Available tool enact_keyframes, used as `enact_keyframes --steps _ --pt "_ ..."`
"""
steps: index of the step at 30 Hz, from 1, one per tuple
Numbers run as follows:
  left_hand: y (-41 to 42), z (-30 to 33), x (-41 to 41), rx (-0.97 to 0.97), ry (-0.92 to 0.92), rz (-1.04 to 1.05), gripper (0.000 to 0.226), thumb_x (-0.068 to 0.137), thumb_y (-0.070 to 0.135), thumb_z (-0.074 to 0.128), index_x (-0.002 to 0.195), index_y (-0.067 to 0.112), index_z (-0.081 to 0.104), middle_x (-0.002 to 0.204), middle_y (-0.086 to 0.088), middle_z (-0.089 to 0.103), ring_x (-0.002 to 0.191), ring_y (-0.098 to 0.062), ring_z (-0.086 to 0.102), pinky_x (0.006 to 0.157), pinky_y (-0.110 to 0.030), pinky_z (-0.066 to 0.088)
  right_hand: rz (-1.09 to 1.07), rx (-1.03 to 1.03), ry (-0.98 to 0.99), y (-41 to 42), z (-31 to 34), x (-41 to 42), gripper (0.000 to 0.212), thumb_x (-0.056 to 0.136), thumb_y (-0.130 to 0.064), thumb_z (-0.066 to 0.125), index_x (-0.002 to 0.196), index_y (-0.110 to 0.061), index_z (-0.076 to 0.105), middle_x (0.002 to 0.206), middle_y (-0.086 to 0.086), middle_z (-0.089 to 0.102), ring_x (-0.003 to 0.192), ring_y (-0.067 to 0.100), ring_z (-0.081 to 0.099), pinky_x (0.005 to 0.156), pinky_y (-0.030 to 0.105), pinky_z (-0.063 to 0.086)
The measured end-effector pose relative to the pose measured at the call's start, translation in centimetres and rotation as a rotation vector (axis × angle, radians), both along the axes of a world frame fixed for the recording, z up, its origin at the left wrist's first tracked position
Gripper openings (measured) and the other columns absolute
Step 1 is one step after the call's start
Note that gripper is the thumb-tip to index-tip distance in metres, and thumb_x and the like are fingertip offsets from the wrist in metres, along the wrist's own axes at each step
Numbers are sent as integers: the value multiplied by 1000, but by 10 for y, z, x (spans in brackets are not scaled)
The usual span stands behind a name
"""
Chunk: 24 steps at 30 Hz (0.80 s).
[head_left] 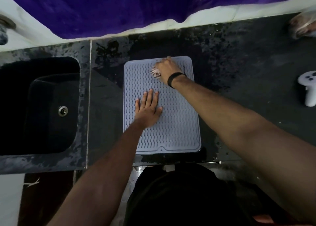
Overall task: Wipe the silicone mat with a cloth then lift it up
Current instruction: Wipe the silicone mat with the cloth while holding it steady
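Ribbed mat (pixel 177 123) — flat; cloth (pixel 156 72) bunched.

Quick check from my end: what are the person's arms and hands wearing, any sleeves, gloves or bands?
Both forearms are bare, with no sleeves in view. The left hand wears no glove, ring or band. The right hand is also ungloved, and a plain black wristband circles its wrist.

Person: two bare forearms, no sleeves in view; black band (pixel 172 79) on right wrist (plain, narrow); dark garment (pixel 179 200) below.
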<state>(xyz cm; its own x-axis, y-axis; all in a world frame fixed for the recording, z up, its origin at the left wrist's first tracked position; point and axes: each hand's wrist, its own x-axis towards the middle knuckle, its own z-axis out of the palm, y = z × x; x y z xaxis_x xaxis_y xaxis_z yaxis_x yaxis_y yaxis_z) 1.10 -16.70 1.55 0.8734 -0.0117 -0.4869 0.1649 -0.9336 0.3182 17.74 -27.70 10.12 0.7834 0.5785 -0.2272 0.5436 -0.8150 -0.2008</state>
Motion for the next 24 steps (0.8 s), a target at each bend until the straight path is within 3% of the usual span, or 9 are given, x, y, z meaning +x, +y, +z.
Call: enact_keyframes --steps 8,15,19,24 --pt "1 -3 0 -3 -9 -14 70 108 52 22 159 32 -21 166 4 -31 151 -17 -31 112 -43 -30 -189 -191 -53 -17 -15 30 41 88 -20 60 125 -3 55 127 18 54 126 37 38 89 46 47" --pt "0 3 2 -42 38 -22 71 109 50 24 160 30 -21 165 5 -34 149 -15 -35 112 -42 -31 45 33 -29 95 -9 10 35 91 -11 52 125 -12 57 126 12 56 123 32 41 99 45 44" --pt "1 1 3 -40 70 -17 72 109 50 24 160 25 -19 166 2 -30 149 -14 -35 113 -42 -31 185 -62 -80 123 -11 2 35 93 -4 47 125 -10 60 126 13 57 122 33 42 96 41 43" --pt "0 0 3 -52 26 4 71 108 52 24 157 36 -24 164 9 -33 149 -12 -34 114 -42 -30 81 -121 -111 83 -11 21 31 94 -12 52 123 -3 58 126 14 57 122 34 42 95 44 44"
